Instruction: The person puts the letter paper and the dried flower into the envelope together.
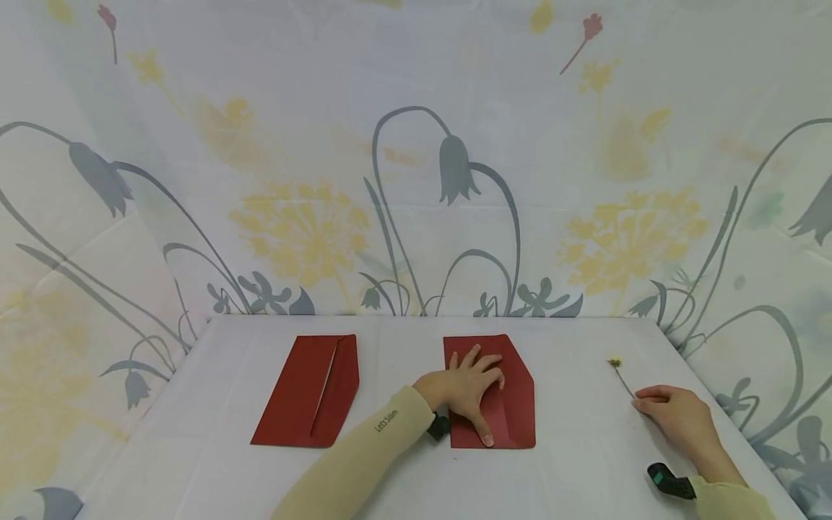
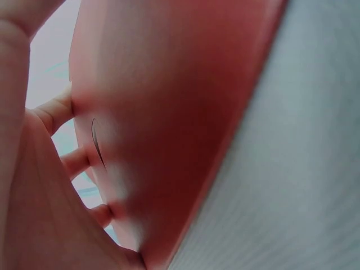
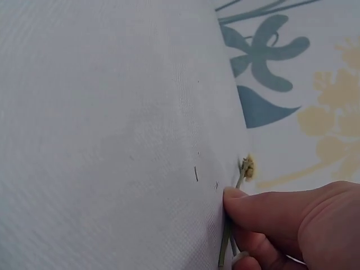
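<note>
With its fingers spread wide, my left hand [image 1: 469, 390] rests on a red envelope [image 1: 521, 404] at the middle of the table, its pointed flap to the right. In the left wrist view the fingertips touch the red paper [image 2: 163, 112], and a thin dark slit shows near them. Over at the right, my right hand [image 1: 679, 419] pinches the stem of a small yellow flower [image 1: 614, 363] between thumb and fingers. The right wrist view shows the thumb [image 3: 270, 214] on the green stem, with the flower head [image 3: 248, 167] beyond it.
A second red envelope [image 1: 292, 397] lies to the left on the white table [image 1: 572, 477], its flap side also to the right. Tiny bits of stem [image 3: 196, 174] lie on the cloth near the right hand. A flower-printed curtain [image 1: 416, 238] hangs behind.
</note>
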Tool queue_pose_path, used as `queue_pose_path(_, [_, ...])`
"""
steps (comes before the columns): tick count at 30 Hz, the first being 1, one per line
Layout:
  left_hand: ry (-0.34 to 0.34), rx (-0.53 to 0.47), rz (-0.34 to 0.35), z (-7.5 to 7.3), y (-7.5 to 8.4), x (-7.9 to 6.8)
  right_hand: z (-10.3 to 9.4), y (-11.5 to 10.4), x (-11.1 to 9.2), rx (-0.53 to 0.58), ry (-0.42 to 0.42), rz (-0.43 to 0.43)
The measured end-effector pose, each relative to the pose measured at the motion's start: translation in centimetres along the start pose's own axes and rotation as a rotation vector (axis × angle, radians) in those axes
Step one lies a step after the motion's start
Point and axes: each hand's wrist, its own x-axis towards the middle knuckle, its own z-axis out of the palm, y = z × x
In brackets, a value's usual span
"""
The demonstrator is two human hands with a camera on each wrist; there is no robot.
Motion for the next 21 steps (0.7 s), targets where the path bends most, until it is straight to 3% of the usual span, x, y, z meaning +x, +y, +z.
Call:
queue_pose_path(15, [0.005, 0.014, 0.0, -0.28, 0.14, -0.34, 0.1, -0.42, 0.22, 0.012, -0.032, 0.045])
queue_pose_path(21, [0.016, 0.035, 0.009, -0.49, 0.1, -0.16, -0.21, -0.28, 0.0, 0.013, -0.028, 0.019])
